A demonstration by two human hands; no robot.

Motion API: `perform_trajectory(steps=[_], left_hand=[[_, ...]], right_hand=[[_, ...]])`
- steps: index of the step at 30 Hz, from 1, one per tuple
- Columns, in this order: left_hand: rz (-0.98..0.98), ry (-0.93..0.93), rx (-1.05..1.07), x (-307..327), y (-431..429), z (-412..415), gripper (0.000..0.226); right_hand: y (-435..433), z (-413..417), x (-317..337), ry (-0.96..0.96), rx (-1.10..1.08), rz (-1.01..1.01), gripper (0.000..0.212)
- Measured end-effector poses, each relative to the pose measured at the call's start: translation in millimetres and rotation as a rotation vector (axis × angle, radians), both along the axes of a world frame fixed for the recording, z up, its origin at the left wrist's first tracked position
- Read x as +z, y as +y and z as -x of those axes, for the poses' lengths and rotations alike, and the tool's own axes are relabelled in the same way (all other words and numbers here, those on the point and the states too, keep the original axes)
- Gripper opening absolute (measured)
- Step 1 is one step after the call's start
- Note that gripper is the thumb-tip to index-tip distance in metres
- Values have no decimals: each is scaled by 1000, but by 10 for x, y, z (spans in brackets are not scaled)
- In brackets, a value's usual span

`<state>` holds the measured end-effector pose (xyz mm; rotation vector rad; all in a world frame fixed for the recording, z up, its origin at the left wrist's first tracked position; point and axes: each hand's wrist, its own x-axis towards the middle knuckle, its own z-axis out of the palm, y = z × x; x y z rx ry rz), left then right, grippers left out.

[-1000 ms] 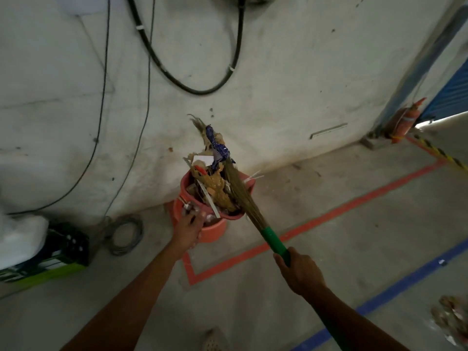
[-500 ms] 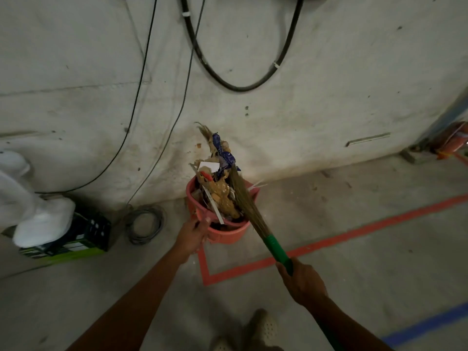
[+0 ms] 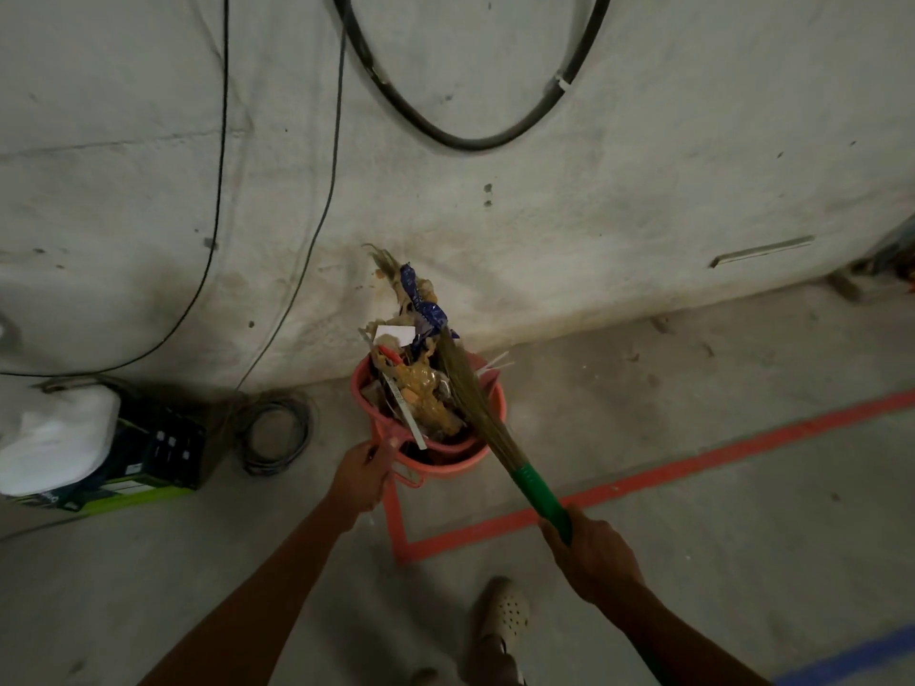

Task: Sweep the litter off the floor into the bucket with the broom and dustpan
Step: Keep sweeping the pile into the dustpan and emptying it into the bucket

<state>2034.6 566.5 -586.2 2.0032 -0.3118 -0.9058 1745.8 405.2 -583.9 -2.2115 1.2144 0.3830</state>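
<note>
— Where is the bucket (image 3: 496, 406)?

— On the floor (image 3: 718, 561) against the wall (image 3: 594, 215), standing on the corner of a red tape line (image 3: 693, 468); litter (image 3: 423, 396) is heaped well above its rim, with a blue wrapper (image 3: 430, 314) on top.

— And the broom (image 3: 500, 453)?

— Slanted over the bucket's right side, bristles lying against the heap; the right hand (image 3: 594, 557) has its fingers wrapped round the green handle.

— The left hand (image 3: 361, 472)?

— At the bucket's near rim, fingers curled round a red piece (image 3: 408, 475); whether that is the dustpan or part of the bucket I cannot tell; a white strip (image 3: 408, 418) pokes out of the litter just beside the thumb.

— What else is around?

— A coil of cable (image 3: 277, 433) lies just left of the bucket; further left is a black and green box (image 3: 153, 453) with a white bundle (image 3: 54, 438) leaning on it; thin wires (image 3: 223, 141) and a thick black cable (image 3: 470, 141) hang on the wall; a pale shoe (image 3: 505, 611) shows between the arms; blue tape (image 3: 851, 656) crosses the near right corner.
</note>
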Motion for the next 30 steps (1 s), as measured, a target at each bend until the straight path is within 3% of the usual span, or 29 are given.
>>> perform_trajectory(steps=[22,30], left_hand=[[-283,133,-145,-2345,-842,-1000,59],[-506,140,-174,-2664,-1126,-1316,61]], right_hand=[[-980,-798,-1800,310,64,-15,48],[-1187,-1093,-2121,393,28,-38,47]])
